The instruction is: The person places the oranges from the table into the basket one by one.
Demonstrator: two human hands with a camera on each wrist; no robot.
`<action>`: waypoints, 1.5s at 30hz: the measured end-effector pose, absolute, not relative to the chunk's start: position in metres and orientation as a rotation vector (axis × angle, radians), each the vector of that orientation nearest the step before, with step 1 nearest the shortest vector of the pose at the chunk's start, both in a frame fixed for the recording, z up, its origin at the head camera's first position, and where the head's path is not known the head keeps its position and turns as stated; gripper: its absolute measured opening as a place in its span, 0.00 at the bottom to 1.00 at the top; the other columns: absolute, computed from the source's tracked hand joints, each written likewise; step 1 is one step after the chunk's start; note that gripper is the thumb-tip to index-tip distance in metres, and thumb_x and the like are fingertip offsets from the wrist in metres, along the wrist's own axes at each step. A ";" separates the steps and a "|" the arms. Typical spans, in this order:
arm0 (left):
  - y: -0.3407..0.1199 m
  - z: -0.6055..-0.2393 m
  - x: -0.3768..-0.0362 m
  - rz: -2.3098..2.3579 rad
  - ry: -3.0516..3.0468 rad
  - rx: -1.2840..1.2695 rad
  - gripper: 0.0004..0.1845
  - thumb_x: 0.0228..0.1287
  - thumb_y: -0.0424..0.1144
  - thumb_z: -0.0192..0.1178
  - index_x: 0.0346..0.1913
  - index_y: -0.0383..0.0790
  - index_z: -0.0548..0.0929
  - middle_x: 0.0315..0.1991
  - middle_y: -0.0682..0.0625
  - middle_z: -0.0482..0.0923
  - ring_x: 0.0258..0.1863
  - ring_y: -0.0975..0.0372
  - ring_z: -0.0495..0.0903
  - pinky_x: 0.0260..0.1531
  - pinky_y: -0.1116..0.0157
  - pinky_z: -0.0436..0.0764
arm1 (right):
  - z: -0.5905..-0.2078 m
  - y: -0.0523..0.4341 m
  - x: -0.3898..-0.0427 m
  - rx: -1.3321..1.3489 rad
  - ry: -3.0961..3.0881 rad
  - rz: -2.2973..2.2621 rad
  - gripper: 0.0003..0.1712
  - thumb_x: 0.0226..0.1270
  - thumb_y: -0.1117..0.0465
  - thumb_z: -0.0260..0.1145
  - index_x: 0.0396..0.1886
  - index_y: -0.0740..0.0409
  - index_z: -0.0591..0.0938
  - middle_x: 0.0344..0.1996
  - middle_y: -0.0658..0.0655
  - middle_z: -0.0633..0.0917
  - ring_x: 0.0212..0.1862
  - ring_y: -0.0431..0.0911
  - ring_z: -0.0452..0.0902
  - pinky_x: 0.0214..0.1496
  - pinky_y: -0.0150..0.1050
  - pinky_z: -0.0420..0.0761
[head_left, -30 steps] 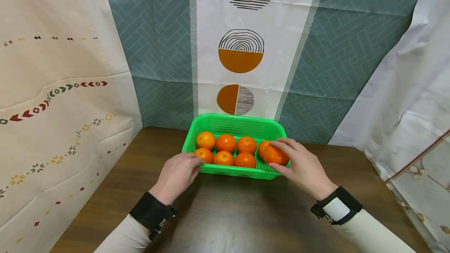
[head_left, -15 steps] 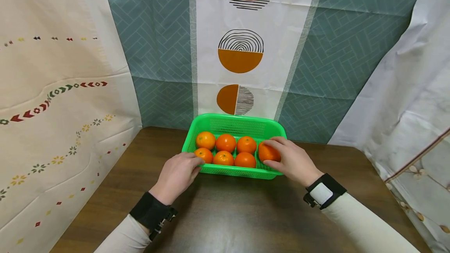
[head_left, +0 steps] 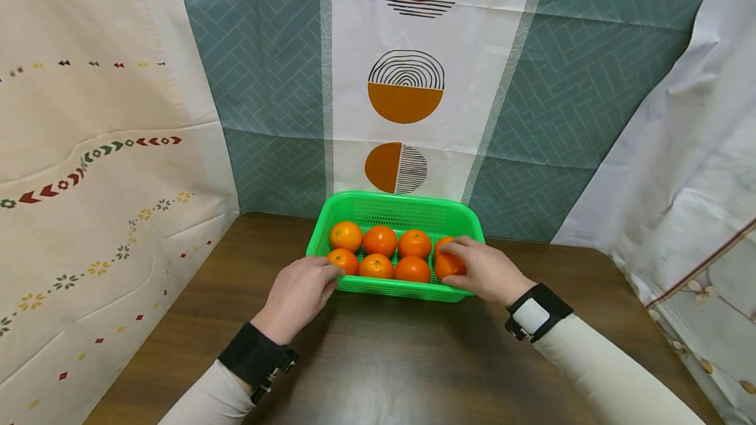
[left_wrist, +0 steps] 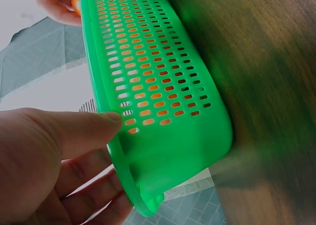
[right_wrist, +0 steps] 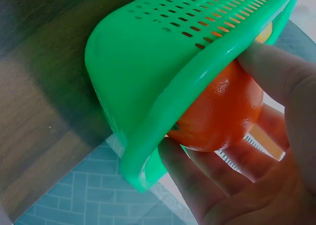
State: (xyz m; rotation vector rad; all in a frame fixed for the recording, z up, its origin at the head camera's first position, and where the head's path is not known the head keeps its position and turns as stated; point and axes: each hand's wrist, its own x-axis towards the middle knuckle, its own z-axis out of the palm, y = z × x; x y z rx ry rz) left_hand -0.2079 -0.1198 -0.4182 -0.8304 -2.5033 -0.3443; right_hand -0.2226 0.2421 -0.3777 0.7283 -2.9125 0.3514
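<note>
A green perforated basket stands on the brown table and holds several oranges in two rows. My right hand reaches over the basket's right end, its fingers curled round an orange set low at the front right corner. My left hand holds the basket's front left corner, thumb on the rim and fingers beneath it. Another orange lies just beyond the left fingertips.
The dark wooden table stretches toward me in front of the basket. Patterned cloth hangs close behind the basket and along the left and right sides of the table.
My right hand has moved left and down with its orange, bringing it from above the basket's right rim into the front right corner. The left hand has stayed on the basket.
</note>
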 end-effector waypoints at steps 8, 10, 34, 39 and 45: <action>-0.120 -0.418 -0.208 -0.348 -2.503 -0.831 0.10 0.54 0.34 0.77 0.36 0.50 0.88 0.29 0.60 0.77 0.30 0.62 0.76 0.33 0.63 0.79 | -0.378 0.242 -0.228 0.762 -2.952 0.321 0.32 0.60 0.49 0.77 0.62 0.56 0.81 0.55 0.56 0.77 0.43 0.46 0.78 0.45 0.44 0.83; -0.120 -0.419 -0.208 -0.352 -2.496 -0.836 0.10 0.54 0.34 0.77 0.36 0.49 0.88 0.29 0.59 0.78 0.31 0.62 0.77 0.33 0.62 0.79 | -0.378 0.242 -0.228 0.764 -2.969 0.320 0.33 0.60 0.49 0.77 0.62 0.57 0.81 0.54 0.56 0.76 0.42 0.46 0.78 0.45 0.44 0.83; -0.119 -0.418 -0.207 -0.356 -2.484 -0.845 0.10 0.53 0.33 0.77 0.37 0.49 0.88 0.30 0.58 0.79 0.32 0.62 0.78 0.34 0.62 0.80 | -0.383 0.244 -0.241 0.804 -3.067 0.320 0.26 0.63 0.49 0.75 0.58 0.54 0.82 0.52 0.58 0.77 0.44 0.48 0.77 0.47 0.47 0.80; -0.119 -0.418 -0.207 -0.359 -2.482 -0.843 0.10 0.53 0.33 0.77 0.37 0.49 0.88 0.31 0.58 0.80 0.33 0.62 0.79 0.35 0.62 0.81 | -0.382 0.244 -0.240 0.819 -3.060 0.307 0.26 0.63 0.49 0.75 0.57 0.54 0.82 0.52 0.58 0.77 0.44 0.48 0.77 0.47 0.47 0.80; -0.119 -0.419 -0.207 -0.350 -2.487 -0.838 0.10 0.54 0.34 0.77 0.37 0.49 0.88 0.31 0.58 0.80 0.33 0.62 0.79 0.35 0.62 0.80 | -0.383 0.243 -0.240 0.835 -3.045 0.316 0.24 0.63 0.50 0.75 0.56 0.52 0.83 0.51 0.56 0.78 0.46 0.48 0.77 0.47 0.47 0.80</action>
